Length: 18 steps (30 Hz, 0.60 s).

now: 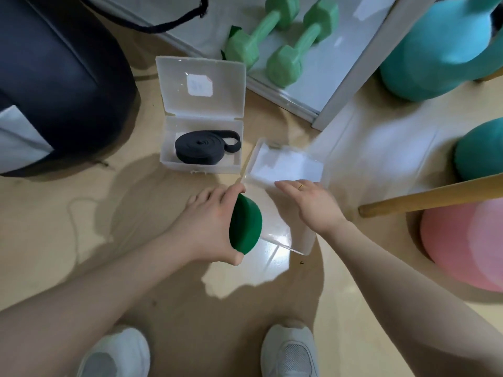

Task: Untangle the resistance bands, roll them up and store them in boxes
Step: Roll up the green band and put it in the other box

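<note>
Green resistance band point(245, 223), rolled into a tight coil, gripped in the left hand point(209, 227) at the centre of the frame, fingers curled over the top edge and thumb pressed under the bottom edge; coil held on edge, above the floor, just left of a clear plastic box point(283, 235). Right hand point(313, 202) flat and open, palm down, fingers straight and spread slightly, gold ring point(300, 186) on one finger; resting over or touching the clear box, holding nothing that can be seen; exact contact hard to tell because of blur. Box blurred and see-through, lid point(285, 165) tipped up behind it toward the centre right of the frame.

Second clear box point(201, 144) just above centre, open, lid point(201, 85) laid back flat with a white label point(199, 84) on it. Black resistance band point(206, 146) rolled inside the lower half, loose end looped toward the right wall.

Two light green dumbbells point(277, 39) at upper centre, lying on a pale surface framed in white. Large teal exercise ball point(441, 47) at upper right, another teal ball point(481, 151) at the right edge, pink ball point(465, 246) at lower right, wooden pole point(430, 198) slanting across in front of them. Dark navy rounded object point(54, 85) filling the upper left. Two white trainers point(290, 352) at the bottom edge, standing on a glossy beige floor point(81, 213)
</note>
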Tool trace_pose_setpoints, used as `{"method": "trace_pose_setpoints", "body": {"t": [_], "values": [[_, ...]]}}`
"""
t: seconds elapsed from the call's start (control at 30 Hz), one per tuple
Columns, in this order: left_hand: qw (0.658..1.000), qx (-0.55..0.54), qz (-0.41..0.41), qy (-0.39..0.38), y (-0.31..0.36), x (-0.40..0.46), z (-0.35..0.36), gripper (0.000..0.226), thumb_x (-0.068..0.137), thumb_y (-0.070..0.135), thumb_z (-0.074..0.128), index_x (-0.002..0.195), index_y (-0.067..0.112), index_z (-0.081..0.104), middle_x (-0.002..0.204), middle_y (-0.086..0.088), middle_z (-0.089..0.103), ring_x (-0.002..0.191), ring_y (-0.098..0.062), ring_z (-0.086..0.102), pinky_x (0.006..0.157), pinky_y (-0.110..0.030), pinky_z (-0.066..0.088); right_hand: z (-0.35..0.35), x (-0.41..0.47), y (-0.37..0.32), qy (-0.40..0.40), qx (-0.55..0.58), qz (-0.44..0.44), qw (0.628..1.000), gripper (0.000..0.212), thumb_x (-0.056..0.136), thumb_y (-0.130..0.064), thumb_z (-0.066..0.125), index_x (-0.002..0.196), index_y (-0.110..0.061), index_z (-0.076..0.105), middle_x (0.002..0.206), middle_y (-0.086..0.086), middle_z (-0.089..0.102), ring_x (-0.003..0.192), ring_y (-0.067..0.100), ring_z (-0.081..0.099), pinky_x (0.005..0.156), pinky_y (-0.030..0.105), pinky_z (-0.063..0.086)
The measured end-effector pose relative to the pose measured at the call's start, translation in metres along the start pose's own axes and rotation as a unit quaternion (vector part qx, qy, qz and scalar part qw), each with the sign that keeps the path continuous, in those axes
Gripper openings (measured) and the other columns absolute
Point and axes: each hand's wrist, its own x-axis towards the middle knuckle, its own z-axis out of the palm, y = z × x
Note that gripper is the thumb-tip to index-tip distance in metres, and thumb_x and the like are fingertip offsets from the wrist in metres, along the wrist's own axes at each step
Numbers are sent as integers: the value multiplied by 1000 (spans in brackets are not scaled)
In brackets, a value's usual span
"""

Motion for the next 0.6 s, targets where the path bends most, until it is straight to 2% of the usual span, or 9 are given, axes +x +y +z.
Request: {"method": "trace_pose_setpoints", "body": {"t": [0.07, 0.13, 0.2, 0.23, 0.27, 0.33, 0.4, 0.5, 0.6], "values": [[999, 32, 26, 5, 6, 4, -6, 107, 52, 48, 72, 136, 29, 8, 140, 4, 26, 127, -23, 28, 100, -33, 24, 3, 1, -11, 83, 41, 36, 995, 38, 87, -7, 40, 119, -13, 60, 130, 13, 56, 114, 35, 54, 86, 43, 46], [997, 59, 50, 8, 14, 13, -7, 106, 52, 49, 72, 135, 30, 9, 139, 1, 27, 125, -26, 29, 99, -35, 25, -7, -6, -30, 152, 218, 147, 953, 22, 93, -19, 50, 110, -14, 63, 120, 8, 59, 104, 27, 57, 85, 36, 45], [995, 75, 72, 6, 23, 24, -2, 107, 53, 49, 71, 137, 31, 8, 138, -2, 27, 124, -29, 29, 99, -37, 26, -23, -19, -51, 96, 462, 241, 848, 23, 95, -31, 47, 104, -17, 62, 99, 2, 64, 85, 18, 60, 73, 26, 47], [994, 80, 81, 4, 28, 28, 2, 106, 54, 50, 71, 138, 31, 9, 137, -4, 29, 123, -30, 30, 99, -37, 26, -25, -26, -57, 58, 538, 258, 800, 23, 93, -33, 48, 105, -18, 60, 93, 1, 64, 79, 17, 61, 64, 23, 47], [993, 81, 89, 5, 32, 33, 6, 104, 55, 50, 70, 138, 32, 10, 135, -4, 31, 121, -31, 31, 99, -38, 26, -26, -33, -60, 36, 582, 260, 770, 23, 91, -33, 53, 108, -19, 57, 95, 2, 63, 78, 17, 61, 59, 21, 47], [992, 75, 103, 11, 38, 41, 15, 99, 55, 51, 69, 137, 34, 15, 131, -4, 33, 119, -31, 33, 99, -39, 26, -22, -44, -59, 22, 619, 269, 738, 27, 88, -25, 60, 113, -20, 52, 105, 6, 58, 81, 17, 62, 55, 24, 52], [991, 64, 118, 19, 40, 46, 24, 98, 56, 55, 68, 138, 38, 17, 137, -5, 29, 122, -31, 31, 101, -39, 24, -17, -48, -54, 27, 633, 295, 715, 26, 88, -16, 61, 111, -22, 52, 108, 10, 55, 80, 17, 61, 62, 34, 56], [991, 49, 127, 17, 34, 51, 28, 110, 55, 69, 66, 145, 33, 13, 149, -1, 21, 133, -25, 22, 106, -38, 14, -11, -53, -49, 41, 670, 316, 671, 19, 89, -11, 58, 106, -20, 53, 104, 14, 56, 80, 23, 62, 64, 36, 55], [989, 66, 134, -6, 25, 57, 24, 123, 47, 80, 63, 146, 27, 12, 146, 4, 25, 136, -19, 16, 109, -37, 8, -5, -53, -51, 53, 694, 325, 641, 20, 90, -11, 56, 110, -15, 53, 104, 17, 60, 82, 27, 64, 68, 39, 55]]}}
